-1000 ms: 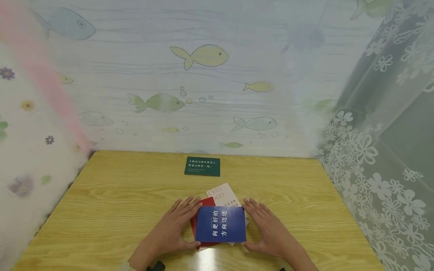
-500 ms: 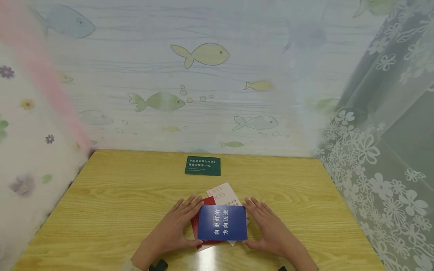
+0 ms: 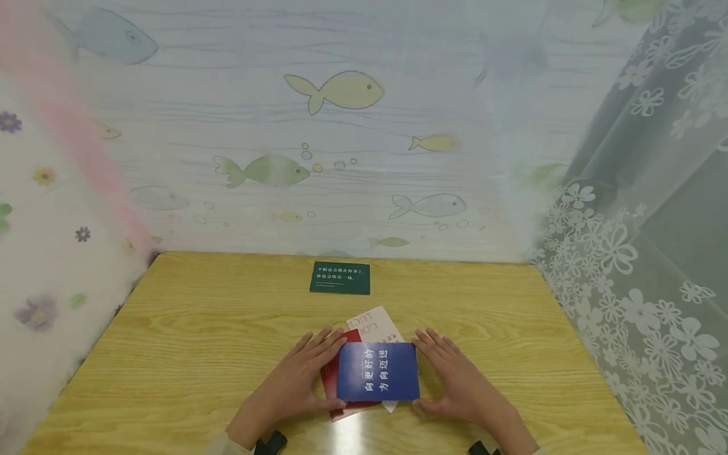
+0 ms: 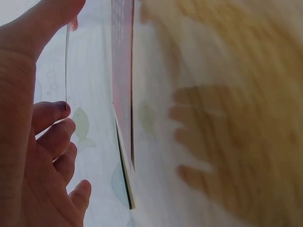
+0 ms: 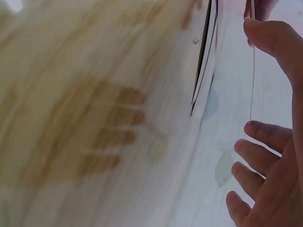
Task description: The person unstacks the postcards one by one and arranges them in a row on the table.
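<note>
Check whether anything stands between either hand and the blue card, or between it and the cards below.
Nothing visible: the left hand and right hand hold the blue card by its ends, with only open air between it and the red card and pale card.

Pale cream sleeve cuffs [image 3: 225, 445] and small black wrist-worn devices [image 3: 271, 443]
</note>
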Demonstrator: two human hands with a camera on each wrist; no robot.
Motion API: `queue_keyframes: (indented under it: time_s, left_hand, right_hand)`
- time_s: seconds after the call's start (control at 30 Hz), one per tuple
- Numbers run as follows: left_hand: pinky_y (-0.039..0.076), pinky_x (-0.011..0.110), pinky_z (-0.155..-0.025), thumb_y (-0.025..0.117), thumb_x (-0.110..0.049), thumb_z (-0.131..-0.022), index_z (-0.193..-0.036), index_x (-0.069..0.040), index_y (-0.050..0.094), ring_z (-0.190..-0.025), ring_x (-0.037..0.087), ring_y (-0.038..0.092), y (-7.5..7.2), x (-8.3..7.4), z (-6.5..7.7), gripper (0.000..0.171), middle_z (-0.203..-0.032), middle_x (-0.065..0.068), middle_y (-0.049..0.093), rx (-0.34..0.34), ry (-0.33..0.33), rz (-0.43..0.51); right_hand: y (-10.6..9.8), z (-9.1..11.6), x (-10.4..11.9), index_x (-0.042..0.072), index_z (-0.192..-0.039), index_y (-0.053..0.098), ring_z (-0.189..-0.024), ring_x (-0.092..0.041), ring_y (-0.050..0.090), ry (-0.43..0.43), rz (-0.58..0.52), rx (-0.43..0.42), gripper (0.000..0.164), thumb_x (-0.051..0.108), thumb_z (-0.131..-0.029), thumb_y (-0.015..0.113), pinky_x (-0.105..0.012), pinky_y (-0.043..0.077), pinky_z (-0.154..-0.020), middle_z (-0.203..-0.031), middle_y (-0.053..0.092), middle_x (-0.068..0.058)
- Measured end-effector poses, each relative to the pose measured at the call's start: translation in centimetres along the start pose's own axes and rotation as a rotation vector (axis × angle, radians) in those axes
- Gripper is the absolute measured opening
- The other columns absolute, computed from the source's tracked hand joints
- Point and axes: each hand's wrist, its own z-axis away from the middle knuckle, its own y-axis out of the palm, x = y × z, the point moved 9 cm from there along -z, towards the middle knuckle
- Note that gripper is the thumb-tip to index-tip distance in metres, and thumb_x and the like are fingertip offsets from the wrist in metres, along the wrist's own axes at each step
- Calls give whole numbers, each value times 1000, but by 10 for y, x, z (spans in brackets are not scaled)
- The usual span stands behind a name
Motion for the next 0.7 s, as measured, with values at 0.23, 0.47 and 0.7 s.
queue_keyframes:
  time_s: [0.23,0.47,0.7]
  left_hand:
    - [26,53,-125,73,-67,-80,-158,-11,39,-154,30,27,2,1,-5,102,-166,4,32,31,-8,42]
    - [28,54,-124,77,-65,-77,-157,-10,39,-153,32,29,3,-2,-13,104,-164,6,36,13,4,50]
    - [26,54,-124,79,-60,-78,-158,-13,38,-154,29,28,5,-2,-20,102,-165,5,35,17,-19,64]
  right_hand:
    - [1,0,-8,8,-157,38,-152,-35,30,41,-50,49,106,52,-74,87,-27,6,-128,-163,37,-12]
    - [1,1,-15,6,-158,35,-152,-38,28,81,-76,73,109,44,-72,90,-61,29,-120,-164,35,-14]
    - [-2,2,-19,5,-158,35,-152,-40,28,95,-86,62,108,43,-73,90,-64,29,-119,-163,35,-16]
